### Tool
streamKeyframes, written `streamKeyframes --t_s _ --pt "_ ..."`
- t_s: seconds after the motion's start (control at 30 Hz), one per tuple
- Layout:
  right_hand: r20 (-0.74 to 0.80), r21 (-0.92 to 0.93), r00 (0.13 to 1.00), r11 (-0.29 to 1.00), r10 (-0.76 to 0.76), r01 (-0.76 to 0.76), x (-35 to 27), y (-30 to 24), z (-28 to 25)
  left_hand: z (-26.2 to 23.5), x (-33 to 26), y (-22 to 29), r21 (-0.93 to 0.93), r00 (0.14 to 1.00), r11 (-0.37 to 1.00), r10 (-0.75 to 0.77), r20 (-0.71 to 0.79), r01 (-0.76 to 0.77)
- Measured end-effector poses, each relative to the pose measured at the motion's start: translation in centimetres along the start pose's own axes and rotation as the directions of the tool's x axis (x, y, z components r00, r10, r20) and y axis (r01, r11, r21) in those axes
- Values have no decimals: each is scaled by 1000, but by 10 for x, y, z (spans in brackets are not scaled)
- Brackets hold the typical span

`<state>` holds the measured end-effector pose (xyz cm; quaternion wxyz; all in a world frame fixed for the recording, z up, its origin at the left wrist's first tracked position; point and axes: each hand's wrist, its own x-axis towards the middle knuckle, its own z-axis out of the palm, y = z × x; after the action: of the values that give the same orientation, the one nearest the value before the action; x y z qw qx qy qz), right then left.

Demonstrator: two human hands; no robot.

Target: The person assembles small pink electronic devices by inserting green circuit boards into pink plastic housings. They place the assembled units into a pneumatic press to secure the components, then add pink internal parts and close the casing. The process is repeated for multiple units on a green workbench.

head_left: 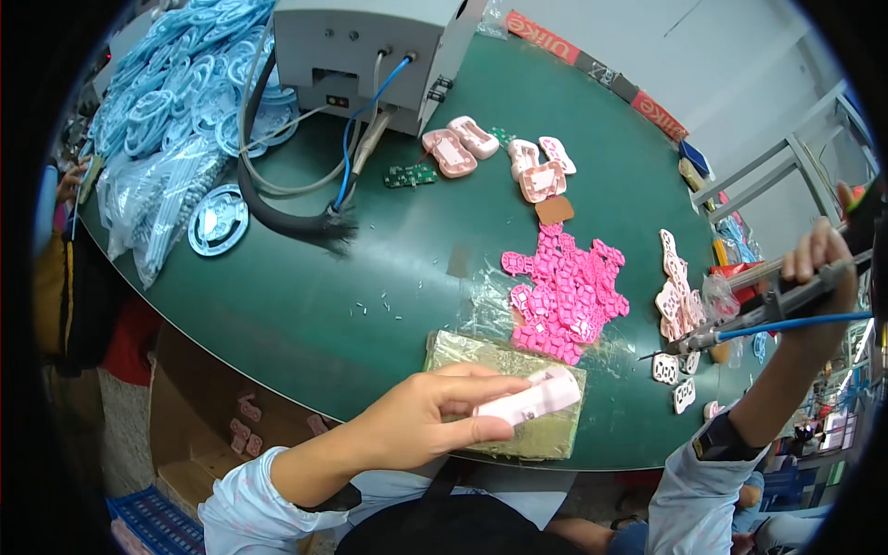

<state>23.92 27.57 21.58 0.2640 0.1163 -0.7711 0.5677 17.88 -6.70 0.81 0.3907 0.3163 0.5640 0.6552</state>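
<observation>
Pale pink plastic casing (535, 398), oblong and smooth: pinched in the left hand (427, 416) fingers over a yellowish pad (546, 437) at the green counter (407, 277) near edge. Right hand (819, 268), raised at right: fingers wrapped round a metal screwdriver tool (740, 319) with blue hose. Beyond: one heap of bright pink rubber keypads (566, 291), four pink shells (499, 153), one grey machine (370, 46).

Pink housing (532, 398) smooth plastic (matt); screwdriver (777, 301) metal.

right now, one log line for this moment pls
left hand: holds pale pink casing over gold pad | right hand: raised, grips powered screwdriver | pink keypad pile beside pad
</observation>
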Motion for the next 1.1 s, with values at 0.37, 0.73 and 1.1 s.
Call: streamKeyframes --t_s 0.37,0.73,1.1 --pt "57 -301 998 952 -33 48 -105 17 80 4 -8 14 -487 973 849 -129 189 207" --pt "523 -340 830 941 196 -8 -114 50 105 -76 -72 92 839 737 537 -599 312 82" --pt "314 -816 718 563 621 -131 -124 96 44 -117 113 71 944 992 323 -77 100 -70"
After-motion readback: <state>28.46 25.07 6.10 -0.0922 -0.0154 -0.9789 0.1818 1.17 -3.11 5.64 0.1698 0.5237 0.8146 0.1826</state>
